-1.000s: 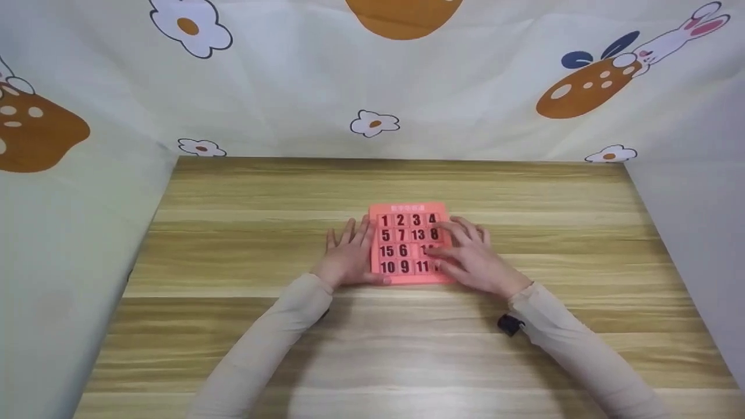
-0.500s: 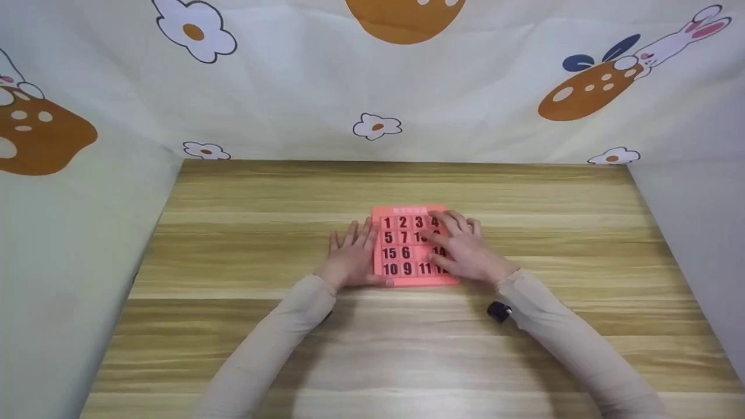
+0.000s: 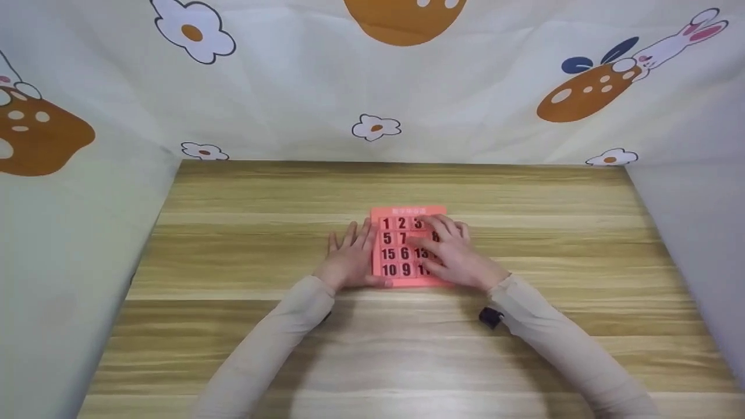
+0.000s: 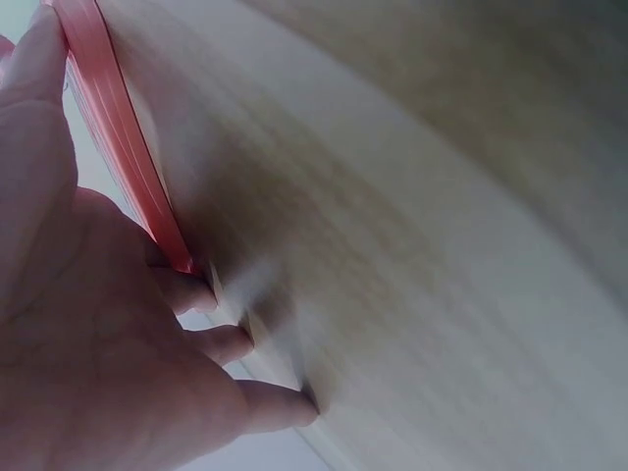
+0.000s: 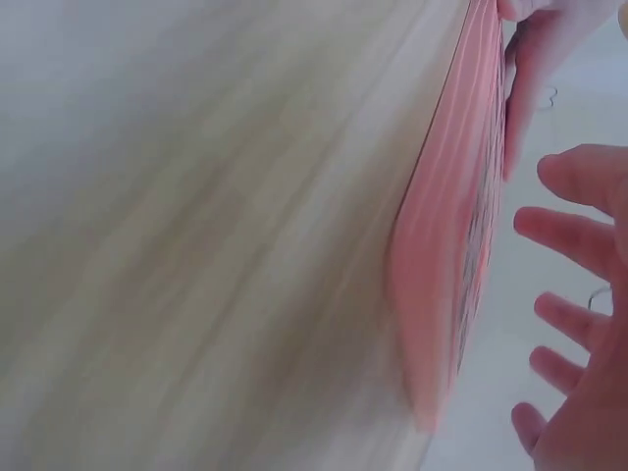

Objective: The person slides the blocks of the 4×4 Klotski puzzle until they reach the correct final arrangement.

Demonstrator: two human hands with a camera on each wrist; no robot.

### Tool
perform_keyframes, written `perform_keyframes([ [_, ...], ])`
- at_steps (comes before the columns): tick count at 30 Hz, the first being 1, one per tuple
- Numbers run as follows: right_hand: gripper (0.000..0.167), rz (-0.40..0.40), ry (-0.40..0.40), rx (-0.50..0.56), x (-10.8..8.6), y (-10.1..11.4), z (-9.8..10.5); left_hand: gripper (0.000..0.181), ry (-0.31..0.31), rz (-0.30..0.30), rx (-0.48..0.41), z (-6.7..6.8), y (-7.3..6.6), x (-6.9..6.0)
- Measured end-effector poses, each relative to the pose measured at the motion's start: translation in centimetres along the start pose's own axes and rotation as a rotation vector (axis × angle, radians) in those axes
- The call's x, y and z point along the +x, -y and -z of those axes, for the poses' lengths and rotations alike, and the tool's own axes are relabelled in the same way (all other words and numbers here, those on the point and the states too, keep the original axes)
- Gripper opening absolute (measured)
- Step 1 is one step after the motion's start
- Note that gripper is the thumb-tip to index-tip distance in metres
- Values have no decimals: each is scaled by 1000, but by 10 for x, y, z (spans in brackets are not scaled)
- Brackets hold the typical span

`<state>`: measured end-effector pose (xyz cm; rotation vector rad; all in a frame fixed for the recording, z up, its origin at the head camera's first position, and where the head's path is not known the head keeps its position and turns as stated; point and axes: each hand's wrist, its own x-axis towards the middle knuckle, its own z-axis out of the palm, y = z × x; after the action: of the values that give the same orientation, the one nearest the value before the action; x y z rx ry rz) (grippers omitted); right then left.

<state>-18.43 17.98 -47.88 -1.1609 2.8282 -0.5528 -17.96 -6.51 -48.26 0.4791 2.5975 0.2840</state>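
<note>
A pink number slide puzzle (image 3: 378,212) lies flat on the table, its numbered tiles facing up. At its left edge rests my left hand (image 3: 347,259), fingers straight and spread, thumb on the lower left corner. The left wrist view shows the thumb against the pink frame (image 4: 130,147) and fingertips on the tabletop. My right hand (image 3: 460,256) hovers over the right-hand tiles with fingers spread and slightly bent; fingertip contact is unclear. Tile 13 (image 3: 421,254) shows in the third row. The fingers hide the spot above it and several tiles at the right.
The wood-grain table (image 3: 244,233) extends around the puzzle on every side. A pale cloth wall (image 3: 291,75) with flowers, carrots and rabbits stands at the back, and pale walls flank both sides. A small black device (image 3: 491,318) sits at the right wrist.
My right hand has moved left across the puzzle. Tile 14 slid right, then tile 13 slid from the second row down to the third. My left hand stays in place.
</note>
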Motion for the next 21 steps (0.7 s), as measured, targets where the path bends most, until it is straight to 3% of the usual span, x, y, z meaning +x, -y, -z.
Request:
perform_keyframes([
  [6, 39, -1, 9, -26, 11, 1, -6, 124, -6, -10, -16, 0, 2, -3],
  [13, 29, -71, -48, -23, -7, -11, 2, 125, 4, -4, -19, -1, 1, -3],
  [21, 39, 49, 47, 13, -14, -3, 1, 124, -1, -10, -5, 1, 1, -1],
])
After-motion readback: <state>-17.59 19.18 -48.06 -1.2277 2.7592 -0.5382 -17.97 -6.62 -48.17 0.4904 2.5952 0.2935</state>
